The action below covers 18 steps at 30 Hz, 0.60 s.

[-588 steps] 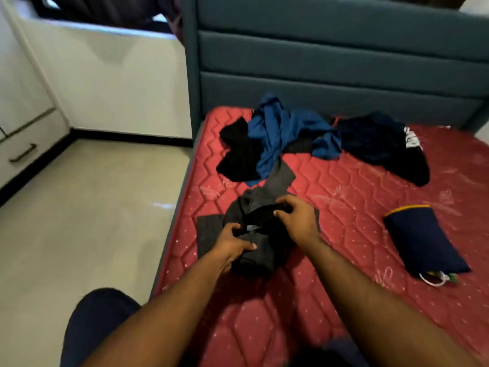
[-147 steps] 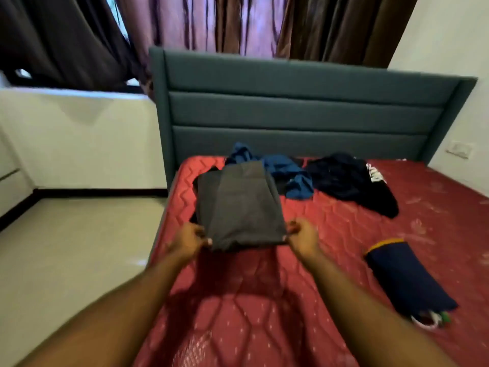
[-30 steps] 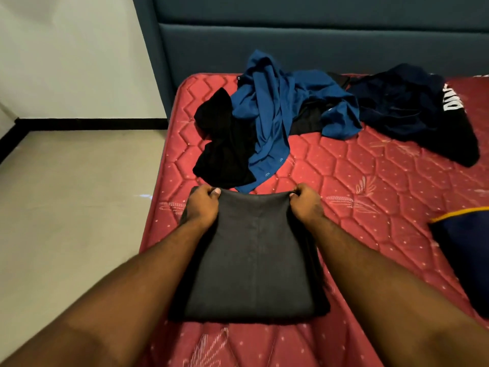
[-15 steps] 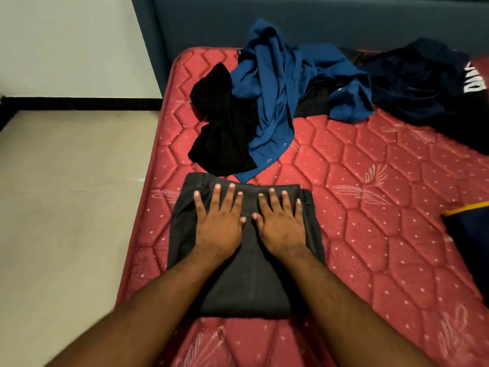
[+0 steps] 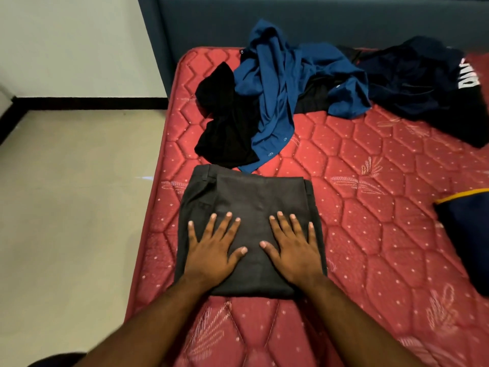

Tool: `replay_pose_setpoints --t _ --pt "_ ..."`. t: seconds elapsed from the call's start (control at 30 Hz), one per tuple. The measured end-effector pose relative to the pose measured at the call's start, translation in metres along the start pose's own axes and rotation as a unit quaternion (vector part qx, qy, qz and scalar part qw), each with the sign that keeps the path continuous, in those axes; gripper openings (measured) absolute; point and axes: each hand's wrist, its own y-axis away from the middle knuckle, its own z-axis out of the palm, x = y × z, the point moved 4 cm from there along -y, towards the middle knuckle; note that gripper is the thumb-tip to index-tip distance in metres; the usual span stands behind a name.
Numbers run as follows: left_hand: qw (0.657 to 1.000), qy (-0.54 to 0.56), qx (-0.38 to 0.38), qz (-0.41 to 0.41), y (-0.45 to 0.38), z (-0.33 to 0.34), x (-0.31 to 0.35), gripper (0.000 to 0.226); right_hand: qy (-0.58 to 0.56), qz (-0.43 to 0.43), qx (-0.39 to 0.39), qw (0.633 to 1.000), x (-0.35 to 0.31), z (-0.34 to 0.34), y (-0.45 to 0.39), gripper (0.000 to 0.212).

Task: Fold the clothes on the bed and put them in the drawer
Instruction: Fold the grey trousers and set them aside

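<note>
Folded grey trousers (image 5: 251,221) lie flat on the red quilted mattress (image 5: 370,234), near its left edge, neat rectangle, waistband side at the far end. Left hand (image 5: 211,250) flat on the near left part of the trousers, fingers straight and spread, palm down, pressing, gripping nothing. Right hand (image 5: 293,247) same on the near right part, fingers straight and slightly spread, palm down, holding nothing. Thumbs point toward each other, a gap of grey cloth between them. Both forearms reach in from the bottom of the view.

Beyond the trousers, unfolded clothes: black garment (image 5: 225,120) crumpled, its near edge just beside the far edge of the trousers. Blue shirt (image 5: 280,83) draped partly over the black garment, snap buttons visible along its hanging edge, its lowest tip touching or just at the trousers' far edge, cannot tell which. Dark navy garment (image 5: 418,80) with white lettering farther right, bunched near the headboard (image 5: 291,19). Navy pouch (image 5: 468,234) with a yellow trim at the right edge of the mattress, well apart from the trousers, partly cut off. Beige floor (image 5: 74,207) left of the bed, white wall with dark skirting behind it.
</note>
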Motion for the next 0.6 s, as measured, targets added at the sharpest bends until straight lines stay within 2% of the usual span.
replay_pose_setpoints --t 0.1,0.17,0.23,0.3,0.33,0.4,0.47,0.5,0.53,0.6 --pt "0.997 -0.021 -0.009 -0.07 -0.01 -0.006 -0.021 0.073 -0.027 0.121 -0.019 0.992 0.039 -0.013 -0.005 0.072" --pt "0.988 0.004 0.034 -0.149 -0.001 -0.02 -0.036 0.071 -0.102 0.186 0.034 0.977 0.056 -0.031 0.01 0.076" --pt "0.968 0.077 0.037 -0.235 0.012 -0.028 -0.047 0.076 -0.219 0.199 0.079 0.952 0.056 -0.036 0.017 0.074" --pt "0.942 0.164 0.041 -0.289 0.019 -0.031 -0.05 0.085 -0.374 0.213 0.053 0.901 0.048 -0.029 0.013 0.076" --pt "0.925 0.215 0.055 -0.309 0.019 -0.033 -0.049 0.09 -0.445 0.237 0.046 0.863 0.046 -0.026 0.01 0.077" --pt "0.856 0.367 0.071 -0.356 0.011 -0.029 -0.051 0.096 -0.562 0.284 0.025 0.777 0.046 -0.023 0.0 0.066" --pt "0.742 0.531 0.056 -0.405 0.002 -0.032 -0.049 0.076 -0.631 0.297 -0.025 0.716 0.042 -0.032 -0.003 0.042" --pt "0.7 0.588 0.021 -0.405 -0.002 -0.036 -0.042 0.06 -0.646 0.293 -0.053 0.703 0.041 -0.039 -0.002 0.034" --pt "0.678 0.621 -0.027 -0.392 -0.006 -0.039 -0.034 0.048 -0.657 0.286 -0.071 0.695 0.04 -0.043 -0.002 0.03" --pt "0.681 0.636 -0.077 -0.354 -0.011 -0.049 -0.017 0.039 -0.663 0.27 -0.076 0.694 0.042 -0.049 0.0 0.029"
